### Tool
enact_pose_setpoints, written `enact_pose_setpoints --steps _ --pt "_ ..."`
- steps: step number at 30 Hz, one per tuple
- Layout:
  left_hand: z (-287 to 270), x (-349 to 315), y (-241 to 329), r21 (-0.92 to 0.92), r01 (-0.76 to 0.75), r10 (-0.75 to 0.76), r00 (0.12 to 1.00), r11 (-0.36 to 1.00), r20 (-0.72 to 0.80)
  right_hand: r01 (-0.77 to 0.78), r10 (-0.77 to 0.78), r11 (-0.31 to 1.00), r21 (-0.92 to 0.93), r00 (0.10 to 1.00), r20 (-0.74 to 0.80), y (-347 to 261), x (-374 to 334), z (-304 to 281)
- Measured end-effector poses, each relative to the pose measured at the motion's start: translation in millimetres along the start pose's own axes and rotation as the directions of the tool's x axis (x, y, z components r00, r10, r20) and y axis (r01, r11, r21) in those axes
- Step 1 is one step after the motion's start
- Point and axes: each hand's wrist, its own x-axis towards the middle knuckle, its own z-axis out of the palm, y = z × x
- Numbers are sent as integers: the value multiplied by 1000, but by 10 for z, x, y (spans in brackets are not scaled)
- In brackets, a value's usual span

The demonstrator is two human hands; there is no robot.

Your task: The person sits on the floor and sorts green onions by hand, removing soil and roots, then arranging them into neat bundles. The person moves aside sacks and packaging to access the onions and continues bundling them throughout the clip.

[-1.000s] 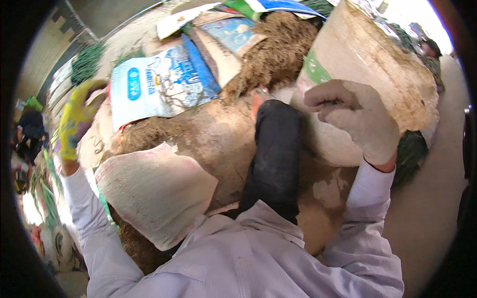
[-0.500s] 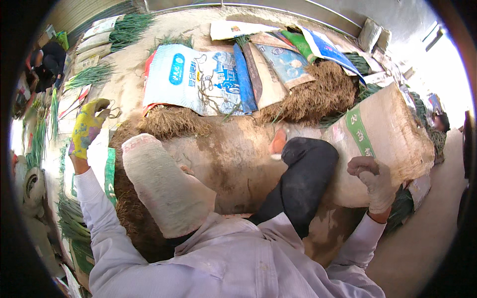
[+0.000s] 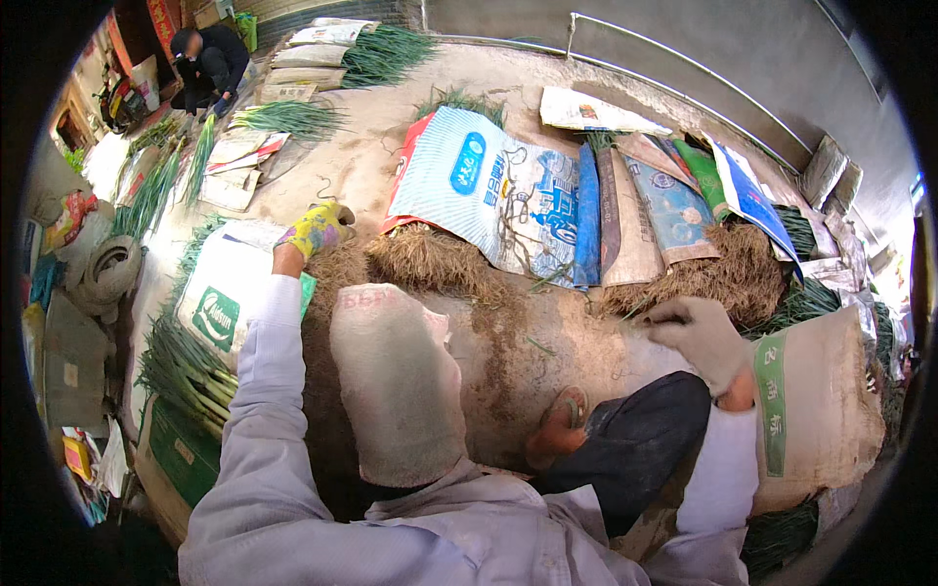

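My left hand [image 3: 318, 230], in a yellow patterned glove, is beside a brown root clump [image 3: 334, 269], left of a blue-and-white printed sack [image 3: 459, 186]. Its fingers are curled, and whatever they may hold is hidden. My right hand [image 3: 696, 337], in a pale grey glove, reaches over the floor in front of a root mass [image 3: 728, 269]. Its fingers stretch leftward with nothing visible in them. A beige sack with a green stripe [image 3: 821, 400] lies right of that wrist. A whitish cloth [image 3: 396, 386] covers my left knee.
Green onion bundles [image 3: 186, 376] lie at the left by a white sack with a green emblem [image 3: 220, 303]. More sacks [image 3: 674, 200] cover rooted bundles ahead. A person in dark clothes [image 3: 210, 63] crouches far left. A metal rail [image 3: 684, 73] runs along the back wall.
My view has shifted left. My right hand has moved forward and left from above the beige sack, its fingers straightening. My left hand has come nearer the root clump, still curled.
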Motion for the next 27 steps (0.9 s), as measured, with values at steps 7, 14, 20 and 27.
enact_pose_setpoints --steps 7,14,20,27 --pt "838 1331 -416 -468 165 -118 985 868 127 -46 -30 890 -454 987 -158 538 975 326" --pt "1465 2377 -461 -549 429 -362 903 717 233 -126 258 886 -447 933 250 807 1324 495" --pt "1748 2870 -366 -532 513 -420 858 673 297 -127 274 874 -470 926 260 923 1420 442" --pt "1454 3000 -150 -725 337 -286 938 601 199 -108 247 891 -442 930 271 1021 1425 453"
